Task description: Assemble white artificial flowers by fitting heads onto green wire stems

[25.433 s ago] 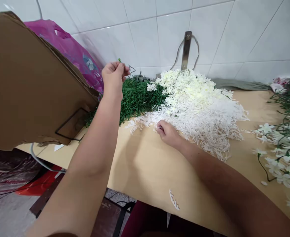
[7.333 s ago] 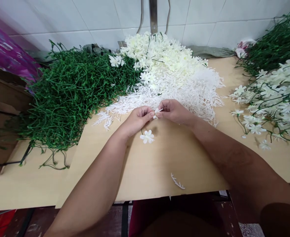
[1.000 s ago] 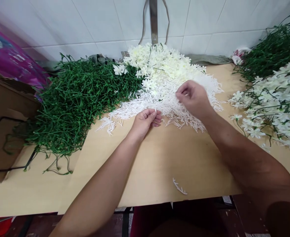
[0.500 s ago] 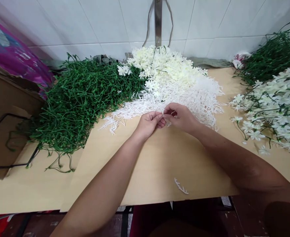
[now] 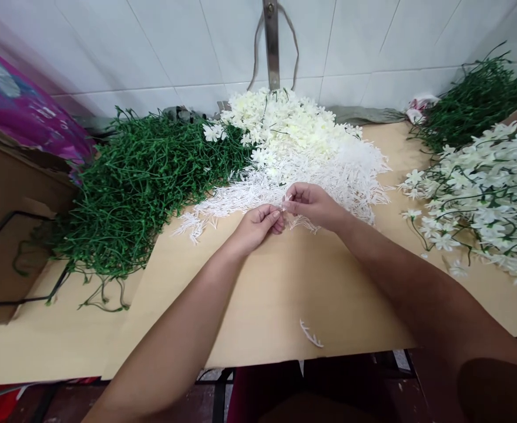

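Note:
My left hand [image 5: 258,227] is closed in a pinch just in front of the heap of thin white plastic sprigs [image 5: 346,170]. What its fingertips hold, if anything, is too small to make out. Close beside it, my right hand [image 5: 310,204] pinches a small white piece [image 5: 287,198] between thumb and forefinger. Behind the sprigs rises a pile of cream-white artificial flowers [image 5: 285,120]. A single white sprig [image 5: 311,335] lies near the front edge of the cardboard [image 5: 258,305].
Green plastic stems [image 5: 148,182] are heaped on the left, beside a cardboard box [image 5: 16,217] and black wire frame [image 5: 7,217]. More white flowers [image 5: 483,200] and green stems [image 5: 483,97] lie on the right. A tiled wall [image 5: 153,47] stands behind.
My two hands, fingertips together before, have drawn slightly apart, with a small white piece now showing at the right fingertips. The whole view has shifted a little.

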Motion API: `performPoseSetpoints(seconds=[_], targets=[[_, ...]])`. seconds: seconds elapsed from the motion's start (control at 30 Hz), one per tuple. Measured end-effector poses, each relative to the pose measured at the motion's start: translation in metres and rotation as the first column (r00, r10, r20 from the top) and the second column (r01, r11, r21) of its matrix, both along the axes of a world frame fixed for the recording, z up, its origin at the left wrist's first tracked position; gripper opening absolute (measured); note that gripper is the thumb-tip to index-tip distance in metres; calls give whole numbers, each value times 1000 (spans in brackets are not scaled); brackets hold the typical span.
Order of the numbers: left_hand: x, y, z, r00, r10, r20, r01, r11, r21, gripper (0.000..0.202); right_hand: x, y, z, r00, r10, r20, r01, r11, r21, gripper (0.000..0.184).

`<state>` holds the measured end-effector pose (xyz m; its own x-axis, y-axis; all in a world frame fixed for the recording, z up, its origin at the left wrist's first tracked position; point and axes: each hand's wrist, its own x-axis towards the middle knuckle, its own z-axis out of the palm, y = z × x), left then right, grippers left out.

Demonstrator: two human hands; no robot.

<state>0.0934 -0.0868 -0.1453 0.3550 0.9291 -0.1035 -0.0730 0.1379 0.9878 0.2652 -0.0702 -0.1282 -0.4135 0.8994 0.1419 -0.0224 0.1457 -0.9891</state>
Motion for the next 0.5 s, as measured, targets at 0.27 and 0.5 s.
performPoseSetpoints(seconds=[0.27, 0.5], targets=[[8, 4, 6, 970, 219, -107, -202, 968, 150, 23, 24, 24, 1, 910, -283, -302, 230, 952, -200, 35], [45, 68, 25, 641, 545, -541, -9, 709, 705, 21, 21, 22, 12, 919, -246, -307, 184, 959, -216, 25]])
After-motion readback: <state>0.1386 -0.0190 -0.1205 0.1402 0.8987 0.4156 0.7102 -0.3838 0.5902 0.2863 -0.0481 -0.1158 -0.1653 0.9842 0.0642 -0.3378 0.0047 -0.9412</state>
